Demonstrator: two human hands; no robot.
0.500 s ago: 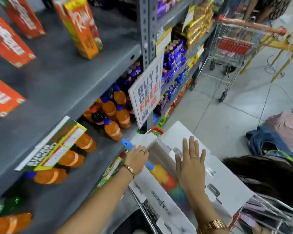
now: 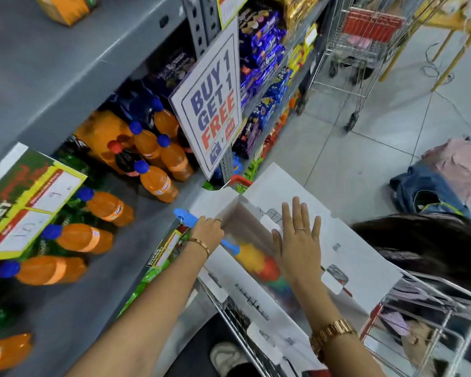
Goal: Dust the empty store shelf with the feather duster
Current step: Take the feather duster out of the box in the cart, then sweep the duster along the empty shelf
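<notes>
Duster [image 2: 252,257] with a blue handle lies inside an open white box [image 2: 365,257] on a cart beside the grey shelf [image 2: 74,303]. Left hand [image 2: 207,232] is closed around the handle. Right hand [image 2: 298,244] hovers flat above the box, fingers spread, holding nothing. Orange bottles [image 2: 158,183] lie on the shelf.

Left hand [image 2: 207,232] now closed on the feather duster [image 2: 185,218] handle, ribbed grip more exposed toward 10 o'clock, camera view nearer.
</notes>
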